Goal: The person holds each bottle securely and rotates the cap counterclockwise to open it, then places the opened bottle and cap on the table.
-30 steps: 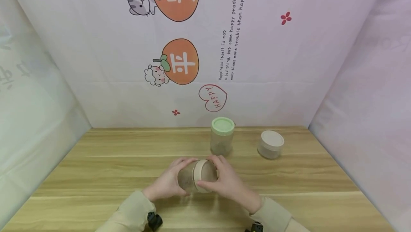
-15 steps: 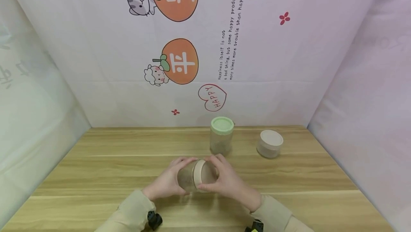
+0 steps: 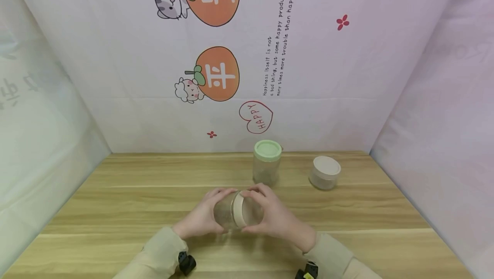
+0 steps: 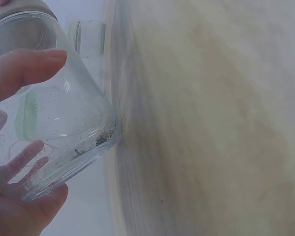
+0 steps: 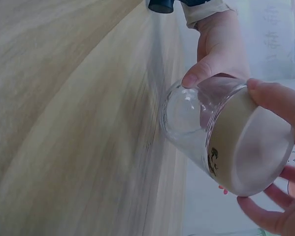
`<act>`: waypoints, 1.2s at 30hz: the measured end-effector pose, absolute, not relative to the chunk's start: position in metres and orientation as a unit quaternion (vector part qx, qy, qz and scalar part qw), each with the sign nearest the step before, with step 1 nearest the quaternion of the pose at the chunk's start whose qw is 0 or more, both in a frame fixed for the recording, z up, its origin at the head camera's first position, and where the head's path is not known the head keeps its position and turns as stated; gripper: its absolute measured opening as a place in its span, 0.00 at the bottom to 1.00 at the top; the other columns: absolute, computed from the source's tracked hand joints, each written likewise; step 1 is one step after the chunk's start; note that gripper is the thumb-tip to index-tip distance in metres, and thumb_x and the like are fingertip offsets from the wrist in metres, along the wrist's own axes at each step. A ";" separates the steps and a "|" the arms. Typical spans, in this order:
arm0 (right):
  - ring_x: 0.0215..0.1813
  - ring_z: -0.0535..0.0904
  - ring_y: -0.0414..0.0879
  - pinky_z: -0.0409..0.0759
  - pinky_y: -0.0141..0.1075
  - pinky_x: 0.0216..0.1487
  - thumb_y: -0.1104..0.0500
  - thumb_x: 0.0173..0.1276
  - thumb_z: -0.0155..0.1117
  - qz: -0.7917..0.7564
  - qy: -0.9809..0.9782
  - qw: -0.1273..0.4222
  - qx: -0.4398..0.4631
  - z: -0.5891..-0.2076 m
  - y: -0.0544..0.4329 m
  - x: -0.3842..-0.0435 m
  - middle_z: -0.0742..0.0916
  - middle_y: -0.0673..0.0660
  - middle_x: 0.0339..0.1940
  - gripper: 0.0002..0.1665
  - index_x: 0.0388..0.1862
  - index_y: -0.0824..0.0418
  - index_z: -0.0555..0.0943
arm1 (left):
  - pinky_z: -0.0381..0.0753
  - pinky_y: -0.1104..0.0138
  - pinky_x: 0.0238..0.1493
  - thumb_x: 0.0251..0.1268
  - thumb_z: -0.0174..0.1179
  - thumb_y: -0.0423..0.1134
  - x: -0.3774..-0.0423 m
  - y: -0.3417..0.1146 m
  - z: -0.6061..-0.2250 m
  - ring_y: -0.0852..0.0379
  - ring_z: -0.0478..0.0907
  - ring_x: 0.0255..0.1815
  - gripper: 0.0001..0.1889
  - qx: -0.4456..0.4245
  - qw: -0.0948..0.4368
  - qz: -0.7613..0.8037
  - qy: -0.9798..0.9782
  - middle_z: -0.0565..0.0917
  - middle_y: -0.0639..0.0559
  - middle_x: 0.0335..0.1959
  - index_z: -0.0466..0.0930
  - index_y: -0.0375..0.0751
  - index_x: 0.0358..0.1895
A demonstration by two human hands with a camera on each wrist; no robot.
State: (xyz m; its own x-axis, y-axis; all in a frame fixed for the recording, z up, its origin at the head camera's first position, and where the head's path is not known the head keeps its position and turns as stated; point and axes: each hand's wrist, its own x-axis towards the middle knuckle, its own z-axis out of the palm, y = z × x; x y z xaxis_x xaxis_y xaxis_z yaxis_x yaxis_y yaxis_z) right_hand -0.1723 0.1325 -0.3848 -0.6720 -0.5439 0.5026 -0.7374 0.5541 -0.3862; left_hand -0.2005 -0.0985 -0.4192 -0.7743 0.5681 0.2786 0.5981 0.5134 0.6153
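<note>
Grip at left: the left hand (image 3: pixel 198 218) is spread about as wide as the jar (image 3: pixel 223 214) and curls round its glass body, thumb on the near side. The jar lies tilted on its side over the near middle of the table (image 3: pixel 146 202), base to the left; whether it touches the surface cannot be told. Handling, as judged: stiff, fairly light, smooth enough to slip, and breakable if dropped. It is best held in a wide wrap round the body, with the lid (image 3: pixel 248 210) taken by its rim. Appearance: clear glass, with dark specks (image 4: pixel 105 137) by the base, nature undetermined. The lid, beige-banded and marked with dark print, faces right and sits on the jar; its tightness cannot be told. The right hand (image 3: pixel 273 215) grips that rim, thumb and fingers parted to the lid's width. Behind stands a green-topped canister (image 3: pixel 266 171); farther right, a small pot (image 3: pixel 324 179) with a pale top.
</note>
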 end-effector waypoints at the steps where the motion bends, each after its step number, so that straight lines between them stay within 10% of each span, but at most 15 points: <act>1: 0.55 0.73 0.49 0.80 0.43 0.53 0.51 0.35 0.84 0.285 -0.862 0.175 0.381 -0.386 0.134 -0.173 0.76 0.56 0.52 0.45 0.56 0.59 0.75 | 0.76 0.45 0.53 0.28 0.77 0.29 -0.201 -0.099 -0.419 0.43 0.67 0.61 0.53 -0.334 0.020 -0.362 -0.870 0.70 0.46 0.59 0.63 0.53 0.69; 36: 0.63 0.71 0.58 0.77 0.49 0.58 0.57 0.34 0.82 0.183 -0.808 0.235 0.509 -0.391 0.143 -0.184 0.75 0.59 0.61 0.45 0.56 0.52 0.76 | 0.73 0.41 0.56 0.29 0.77 0.30 -0.202 -0.100 -0.419 0.40 0.66 0.62 0.53 -0.323 0.003 -0.371 -0.871 0.69 0.43 0.62 0.62 0.50 0.69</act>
State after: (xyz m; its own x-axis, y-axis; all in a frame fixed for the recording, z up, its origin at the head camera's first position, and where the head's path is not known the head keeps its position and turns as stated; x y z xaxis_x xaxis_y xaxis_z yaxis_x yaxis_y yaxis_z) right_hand -0.1842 0.1427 -0.3913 -0.3712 -0.7364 0.5656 -0.9081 0.4152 -0.0554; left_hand -0.2025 -0.1000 -0.4190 -0.7918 0.5592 0.2457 0.5644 0.5160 0.6444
